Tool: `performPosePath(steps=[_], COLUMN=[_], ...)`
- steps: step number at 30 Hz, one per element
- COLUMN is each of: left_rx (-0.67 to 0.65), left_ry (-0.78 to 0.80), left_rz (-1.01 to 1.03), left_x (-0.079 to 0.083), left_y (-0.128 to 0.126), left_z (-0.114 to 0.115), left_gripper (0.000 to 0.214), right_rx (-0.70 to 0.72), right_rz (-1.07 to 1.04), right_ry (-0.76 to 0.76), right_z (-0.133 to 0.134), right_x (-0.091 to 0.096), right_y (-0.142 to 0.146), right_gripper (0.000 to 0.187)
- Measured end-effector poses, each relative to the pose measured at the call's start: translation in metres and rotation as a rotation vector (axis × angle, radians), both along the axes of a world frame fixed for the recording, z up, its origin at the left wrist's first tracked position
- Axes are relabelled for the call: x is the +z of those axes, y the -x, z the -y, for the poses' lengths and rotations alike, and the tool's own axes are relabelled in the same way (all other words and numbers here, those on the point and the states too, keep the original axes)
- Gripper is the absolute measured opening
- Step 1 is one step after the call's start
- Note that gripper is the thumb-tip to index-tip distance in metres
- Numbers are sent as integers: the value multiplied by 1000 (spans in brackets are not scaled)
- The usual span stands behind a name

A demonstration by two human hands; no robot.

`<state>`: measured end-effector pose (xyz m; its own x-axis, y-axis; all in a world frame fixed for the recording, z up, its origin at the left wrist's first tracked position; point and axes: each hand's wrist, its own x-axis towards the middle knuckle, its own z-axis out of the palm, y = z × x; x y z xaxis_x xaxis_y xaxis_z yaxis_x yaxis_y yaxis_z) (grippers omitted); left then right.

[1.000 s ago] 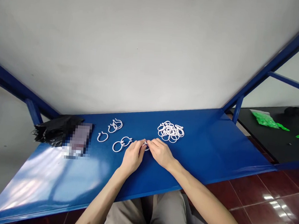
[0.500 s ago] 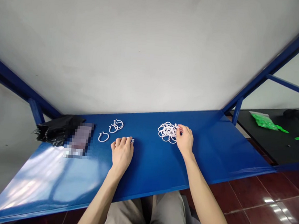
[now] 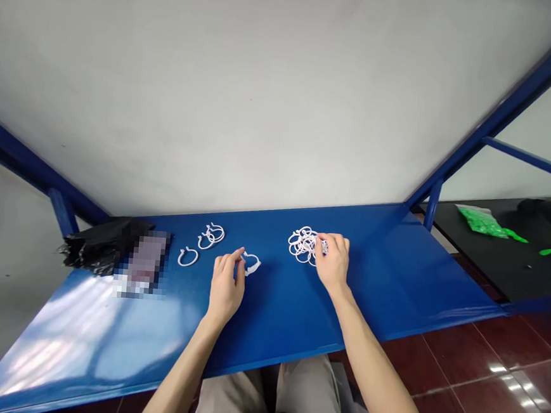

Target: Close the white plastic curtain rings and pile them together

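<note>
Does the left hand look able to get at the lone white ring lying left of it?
Likely yes: only bare table lies between the left hand and the lone ring, though its fingers touch another ring.

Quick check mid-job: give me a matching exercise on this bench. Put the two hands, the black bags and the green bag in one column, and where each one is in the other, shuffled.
Things
1. left hand
2. right hand
3. black bags
4. green bag

Places
A. on the dark table at far right
B. fingertips at a lone white ring
C. left end of the blue table
D. fingers in the pile of white rings

Pairs: 1-B, 2-D, 3-C, 4-A
</note>
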<state>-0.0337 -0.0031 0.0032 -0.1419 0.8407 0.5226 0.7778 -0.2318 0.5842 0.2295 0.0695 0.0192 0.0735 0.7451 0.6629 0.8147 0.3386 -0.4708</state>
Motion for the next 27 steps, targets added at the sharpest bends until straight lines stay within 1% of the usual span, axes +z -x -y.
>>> performPosePath(steps=[2, 4, 6, 7, 9, 11, 14, 16, 18, 20, 22, 24, 27], left_rx=[-46, -83, -121, -143, -192, -223, -208, -178, -159, -160, -165, -159, -153], left_ry=[19, 42, 61, 68, 75, 78, 94, 136, 209, 282, 323, 325, 302], left_rz=[77, 106, 101, 93, 81, 80, 149, 259, 391, 511, 594, 623, 593], left_x=[1, 1, -1, -2, -5, -6, -6, -4, -2, -2, -2, -3, -3], left_y=[-2, -4, -7, -9, -11, -13, -15, -15, -15, -15, -15, -16, -17], left_z=[0, 1, 1, 2, 2, 1, 0, -1, -2, -2, -1, 0, 2], left_gripper=[30, 30, 29, 29, 29, 29, 31, 34, 31, 29, 29, 29, 25], right_rx=[179, 401, 612, 697, 795, 807, 755, 714, 695, 709, 728, 744, 776], right_rz=[-9, -24, -43, -49, -60, -98, -179, -205, -213, -223, -240, -255, -236], right_ry=[-16, 28, 123, 174, 264, 328, 367, 350, 325, 320, 331, 332, 289], right_z=[9, 20, 30, 35, 41, 43, 43, 42, 42, 43, 44, 45, 45], right_x=[2, 3, 2, 1, -2, -7, -12, -13, -13, -11, -9, -8, -9], right_y=[16, 33, 47, 53, 60, 63, 63, 63, 64, 65, 67, 68, 67], right_gripper=[19, 18, 21, 24, 29, 27, 24, 27, 27, 24, 20, 17, 18])
